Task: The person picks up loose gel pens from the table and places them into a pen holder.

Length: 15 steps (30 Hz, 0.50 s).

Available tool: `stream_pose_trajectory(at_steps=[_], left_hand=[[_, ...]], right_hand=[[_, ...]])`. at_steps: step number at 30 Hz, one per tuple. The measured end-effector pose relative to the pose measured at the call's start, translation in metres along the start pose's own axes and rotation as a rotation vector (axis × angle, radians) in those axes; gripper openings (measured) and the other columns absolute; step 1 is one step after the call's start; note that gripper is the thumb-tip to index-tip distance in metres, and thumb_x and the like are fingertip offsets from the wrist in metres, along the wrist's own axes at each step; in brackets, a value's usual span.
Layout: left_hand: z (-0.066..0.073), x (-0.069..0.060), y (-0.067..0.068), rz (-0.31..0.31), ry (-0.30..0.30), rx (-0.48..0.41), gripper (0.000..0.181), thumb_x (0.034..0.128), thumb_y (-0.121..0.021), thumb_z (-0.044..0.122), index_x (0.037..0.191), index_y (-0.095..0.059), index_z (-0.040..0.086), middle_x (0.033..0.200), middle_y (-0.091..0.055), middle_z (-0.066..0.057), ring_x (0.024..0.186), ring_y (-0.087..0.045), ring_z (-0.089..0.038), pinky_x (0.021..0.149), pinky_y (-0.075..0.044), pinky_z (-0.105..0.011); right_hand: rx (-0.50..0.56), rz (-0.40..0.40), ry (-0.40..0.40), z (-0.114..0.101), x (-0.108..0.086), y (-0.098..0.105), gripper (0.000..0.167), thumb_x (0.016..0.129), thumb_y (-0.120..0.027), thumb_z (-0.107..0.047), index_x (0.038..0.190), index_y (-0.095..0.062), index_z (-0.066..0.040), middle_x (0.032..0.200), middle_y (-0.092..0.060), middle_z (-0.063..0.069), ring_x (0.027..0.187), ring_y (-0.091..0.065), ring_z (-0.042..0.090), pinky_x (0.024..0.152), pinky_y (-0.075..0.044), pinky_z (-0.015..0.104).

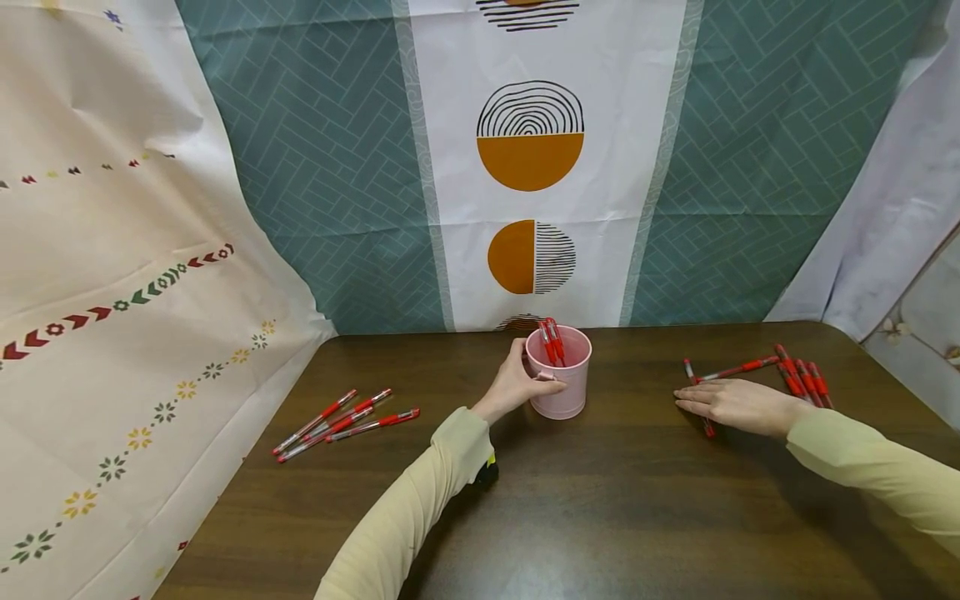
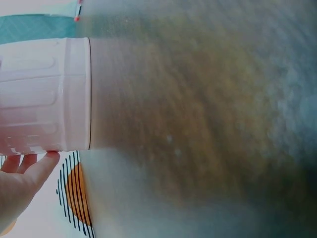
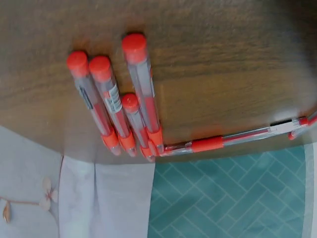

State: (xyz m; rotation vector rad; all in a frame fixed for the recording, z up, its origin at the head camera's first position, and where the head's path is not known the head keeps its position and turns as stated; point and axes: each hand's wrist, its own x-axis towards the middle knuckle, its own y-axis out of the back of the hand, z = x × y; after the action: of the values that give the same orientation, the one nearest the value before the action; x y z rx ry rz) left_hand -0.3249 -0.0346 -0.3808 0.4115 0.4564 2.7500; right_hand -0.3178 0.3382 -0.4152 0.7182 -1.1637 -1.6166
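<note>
A pink cup with red pens standing in it sits upright near the table's back edge. My left hand grips its left side, thumb in front and fingers toward the back. In the left wrist view the cup's ribbed wall shows, with fingertips touching it. My right hand lies palm down, fingers extended over a red pen. The thumb is hidden. Beside this hand lie another red pen and a cluster of red pens, also seen in the right wrist view.
Several red pens lie loosely bunched on the left of the brown table. A patterned cloth hangs behind the table. Pale cloth covers the left side. A small dark object shows under the left wrist.
</note>
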Motion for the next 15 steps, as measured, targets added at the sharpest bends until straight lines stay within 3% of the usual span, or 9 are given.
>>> stream_pose_trajectory(at_steps=[2, 5, 6, 8, 12, 15], left_hand=[[0.001, 0.0, 0.0, -0.002, -0.001, 0.017, 0.073, 0.0702, -0.078, 0.015, 0.124, -0.032, -0.002, 0.12, -0.046, -0.014, 0.107, -0.047, -0.022, 0.087, -0.04, -0.03], [0.001, 0.0, 0.0, 0.002, 0.0, 0.022, 0.072, 0.0703, -0.077, 0.015, 0.124, -0.032, -0.002, 0.12, -0.046, -0.015, 0.107, -0.047, -0.023, 0.087, -0.04, -0.03], [0.001, 0.0, 0.0, 0.004, -0.001, 0.025, 0.072, 0.0703, -0.077, 0.015, 0.124, -0.032, -0.002, 0.12, -0.046, -0.015, 0.107, -0.047, -0.023, 0.087, -0.04, -0.03], [0.001, 0.0, 0.0, 0.006, -0.005, 0.023, 0.072, 0.0702, -0.078, 0.015, 0.124, -0.032, -0.002, 0.12, -0.046, -0.015, 0.107, -0.047, -0.024, 0.087, -0.04, -0.03], [0.001, 0.0, 0.0, 0.009, -0.005, 0.026, 0.072, 0.0704, -0.077, 0.014, 0.124, -0.032, -0.002, 0.119, -0.047, -0.015, 0.106, -0.047, -0.022, 0.087, -0.041, -0.03], [0.001, 0.0, 0.0, 0.006, 0.006, 0.026, 0.072, 0.0707, -0.077, 0.015, 0.124, -0.032, -0.002, 0.12, -0.046, -0.015, 0.105, -0.047, -0.021, 0.087, -0.041, -0.031]], right_hand=[[-0.018, -0.016, 0.021, 0.001, 0.001, 0.001, 0.027, 0.095, -0.043, -0.008, 0.116, -0.055, 0.005, 0.117, -0.055, 0.017, 0.104, -0.053, 0.028, 0.08, -0.045, 0.039], [-0.061, -0.024, 0.061, 0.003, 0.003, 0.001, 0.03, 0.084, -0.057, 0.001, 0.113, -0.056, 0.006, 0.113, -0.056, 0.018, 0.101, -0.055, 0.027, 0.079, -0.046, 0.038], [-0.072, -0.019, 0.071, 0.004, 0.004, 0.001, 0.027, 0.085, -0.055, 0.001, 0.112, -0.056, 0.006, 0.112, -0.057, 0.017, 0.1, -0.055, 0.027, 0.078, -0.046, 0.038], [-0.108, 0.004, 0.098, 0.004, 0.005, 0.001, 0.026, 0.096, -0.037, -0.001, 0.11, -0.058, 0.005, 0.109, -0.058, 0.017, 0.097, -0.057, 0.028, 0.077, -0.046, 0.038], [-0.153, 0.083, 0.128, 0.006, 0.011, -0.003, 0.064, 0.098, 0.003, -0.009, 0.104, -0.059, 0.003, 0.104, -0.06, 0.016, 0.093, -0.058, 0.028, 0.076, -0.047, 0.038], [-0.135, 0.151, 0.135, 0.006, 0.015, -0.006, 0.062, 0.097, 0.003, -0.012, 0.099, -0.058, 0.001, 0.102, -0.06, 0.016, 0.092, -0.058, 0.029, 0.076, -0.046, 0.04]])
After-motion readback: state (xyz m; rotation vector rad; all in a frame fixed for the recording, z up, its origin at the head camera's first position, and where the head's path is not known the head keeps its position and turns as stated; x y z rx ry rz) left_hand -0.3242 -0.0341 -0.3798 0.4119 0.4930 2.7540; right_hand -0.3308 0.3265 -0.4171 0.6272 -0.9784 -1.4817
